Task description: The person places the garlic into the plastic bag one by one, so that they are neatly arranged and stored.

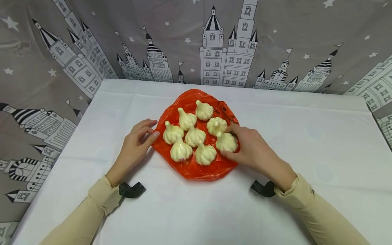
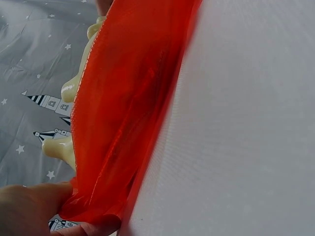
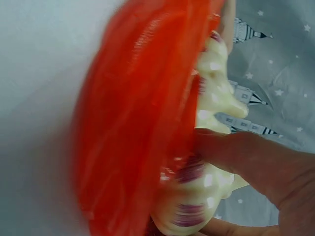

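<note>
A red plastic bag (image 1: 196,173) lies spread on the white table with several pale garlic bulbs on it, stems up. My left hand (image 1: 134,141) is at its left edge; in the left wrist view, thumb and finger pinch a fold of the red plastic (image 2: 123,108). On the other side, my right hand (image 1: 255,146) grips the rightmost garlic bulb (image 1: 227,143), thumb and fingers spread around it. The right wrist view shows purple streaks on that bulb (image 3: 189,209), low behind the bag's raised red side (image 3: 133,123).
The white tablecloth (image 1: 306,153) extends around the bag. Behind it and at the left hangs a grey curtain (image 1: 183,20) printed with castles and stars. Each wrist carries a black strap mount (image 1: 132,190) near its beige sleeve (image 1: 88,207).
</note>
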`<state>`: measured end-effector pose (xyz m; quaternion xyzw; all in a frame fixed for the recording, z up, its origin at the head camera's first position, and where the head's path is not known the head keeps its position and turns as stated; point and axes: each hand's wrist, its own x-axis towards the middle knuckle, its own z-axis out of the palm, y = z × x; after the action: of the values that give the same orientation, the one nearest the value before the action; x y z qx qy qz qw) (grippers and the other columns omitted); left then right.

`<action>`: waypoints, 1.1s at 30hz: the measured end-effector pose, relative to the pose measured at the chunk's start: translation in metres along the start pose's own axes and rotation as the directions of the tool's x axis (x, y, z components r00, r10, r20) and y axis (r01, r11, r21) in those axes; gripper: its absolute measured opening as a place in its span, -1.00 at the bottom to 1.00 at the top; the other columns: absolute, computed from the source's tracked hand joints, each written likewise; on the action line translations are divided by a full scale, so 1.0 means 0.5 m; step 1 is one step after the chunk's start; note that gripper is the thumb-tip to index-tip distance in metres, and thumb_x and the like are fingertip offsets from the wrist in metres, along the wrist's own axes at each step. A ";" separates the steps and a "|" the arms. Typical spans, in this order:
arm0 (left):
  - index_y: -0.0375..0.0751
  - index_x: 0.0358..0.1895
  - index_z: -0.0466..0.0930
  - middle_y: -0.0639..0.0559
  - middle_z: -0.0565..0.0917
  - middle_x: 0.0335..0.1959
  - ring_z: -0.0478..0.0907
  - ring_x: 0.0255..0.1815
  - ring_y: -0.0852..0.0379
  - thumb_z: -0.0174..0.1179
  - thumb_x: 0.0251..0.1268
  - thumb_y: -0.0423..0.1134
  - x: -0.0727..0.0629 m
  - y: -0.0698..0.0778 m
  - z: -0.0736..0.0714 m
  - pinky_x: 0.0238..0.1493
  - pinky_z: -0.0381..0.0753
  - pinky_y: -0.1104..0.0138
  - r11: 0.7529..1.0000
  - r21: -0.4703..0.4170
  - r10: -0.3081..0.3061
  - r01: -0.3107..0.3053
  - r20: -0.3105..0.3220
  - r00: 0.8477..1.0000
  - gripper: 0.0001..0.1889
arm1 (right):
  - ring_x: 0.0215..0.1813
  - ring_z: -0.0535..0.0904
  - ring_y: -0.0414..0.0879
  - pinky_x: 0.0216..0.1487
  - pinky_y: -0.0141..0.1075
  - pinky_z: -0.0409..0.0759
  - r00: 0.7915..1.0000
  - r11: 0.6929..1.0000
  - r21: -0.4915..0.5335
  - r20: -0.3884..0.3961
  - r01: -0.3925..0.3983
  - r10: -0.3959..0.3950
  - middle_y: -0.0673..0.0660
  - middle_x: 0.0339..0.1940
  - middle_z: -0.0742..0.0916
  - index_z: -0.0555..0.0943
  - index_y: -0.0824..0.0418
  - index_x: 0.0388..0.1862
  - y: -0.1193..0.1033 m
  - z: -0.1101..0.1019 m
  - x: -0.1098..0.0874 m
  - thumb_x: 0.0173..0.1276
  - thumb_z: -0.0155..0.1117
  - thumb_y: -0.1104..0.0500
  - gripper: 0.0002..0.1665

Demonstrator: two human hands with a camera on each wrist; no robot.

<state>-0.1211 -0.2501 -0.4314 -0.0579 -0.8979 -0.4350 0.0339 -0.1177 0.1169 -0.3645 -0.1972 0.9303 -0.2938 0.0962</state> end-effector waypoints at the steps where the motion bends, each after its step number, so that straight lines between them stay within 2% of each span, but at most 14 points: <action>1: -0.21 -0.20 0.65 -0.12 0.54 0.48 0.22 0.65 -0.14 0.26 0.56 -0.09 0.000 -0.001 0.000 0.58 0.33 -0.18 1.000 -0.001 0.001 -0.001 -0.002 1.000 -0.76 | -0.03 0.67 0.09 0.06 -0.01 0.68 1.000 1.000 -0.011 0.006 0.000 0.000 0.13 -0.04 0.78 0.58 0.19 0.18 0.001 0.003 0.001 0.24 0.59 0.04 -0.40; 7: -0.22 -0.19 0.65 -0.13 0.53 0.48 0.22 0.65 -0.15 0.26 0.56 -0.11 0.000 -0.004 0.002 0.58 0.33 -0.17 1.000 -0.005 0.005 -0.005 0.001 1.000 -0.77 | -0.06 0.66 0.07 0.04 -0.02 0.67 1.000 0.999 -0.046 0.027 0.007 -0.006 0.14 -0.07 0.76 0.57 0.23 0.18 0.007 0.015 0.003 0.25 0.57 0.05 -0.40; 15: -0.23 -0.19 0.65 -0.13 0.53 0.48 0.22 0.65 -0.15 0.25 0.57 -0.11 -0.002 -0.002 0.000 0.58 0.34 -0.17 1.000 -0.001 0.000 0.000 -0.001 1.000 -0.77 | 0.08 0.68 0.13 0.18 0.03 0.67 0.999 0.998 -0.046 0.020 0.043 -0.042 0.19 0.09 0.77 0.57 0.29 0.30 0.003 0.009 -0.002 0.25 0.60 0.00 -0.27; 20: -0.23 -0.17 0.65 -0.13 0.52 0.49 0.22 0.65 -0.13 0.25 0.57 -0.09 0.000 -0.001 -0.001 0.58 0.36 -0.14 1.000 0.000 -0.008 0.008 0.005 1.000 -0.76 | 0.12 0.68 0.15 0.23 0.06 0.66 0.999 0.998 -0.047 0.015 0.052 -0.051 0.19 0.12 0.76 0.58 0.29 0.30 -0.002 0.006 -0.005 0.25 0.61 0.00 -0.27; 28: -0.23 -0.17 0.65 -0.14 0.52 0.48 0.22 0.65 -0.14 0.25 0.57 -0.11 -0.001 -0.001 0.000 0.58 0.35 -0.15 1.000 0.002 -0.004 0.004 0.004 1.000 -0.76 | 0.16 0.67 0.19 0.26 0.10 0.65 0.997 0.991 -0.108 -0.008 0.074 -0.075 0.22 0.11 0.77 0.59 0.29 0.27 -0.013 0.004 -0.014 0.23 0.64 0.09 -0.31; 33: -0.22 -0.16 0.66 -0.13 0.52 0.49 0.22 0.65 -0.13 0.25 0.57 -0.09 -0.001 -0.002 -0.001 0.59 0.34 -0.15 1.000 -0.005 -0.005 0.005 0.006 1.000 -0.76 | 0.27 0.64 0.21 0.35 0.13 0.61 0.994 0.985 -0.128 0.004 0.113 -0.113 0.22 0.20 0.76 0.63 0.25 0.26 -0.019 -0.004 -0.020 0.20 0.62 0.26 -0.37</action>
<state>-0.1208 -0.2512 -0.4318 -0.0568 -0.8972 -0.4370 0.0302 -0.1062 0.1151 -0.3570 -0.2549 0.9348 -0.2388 0.0648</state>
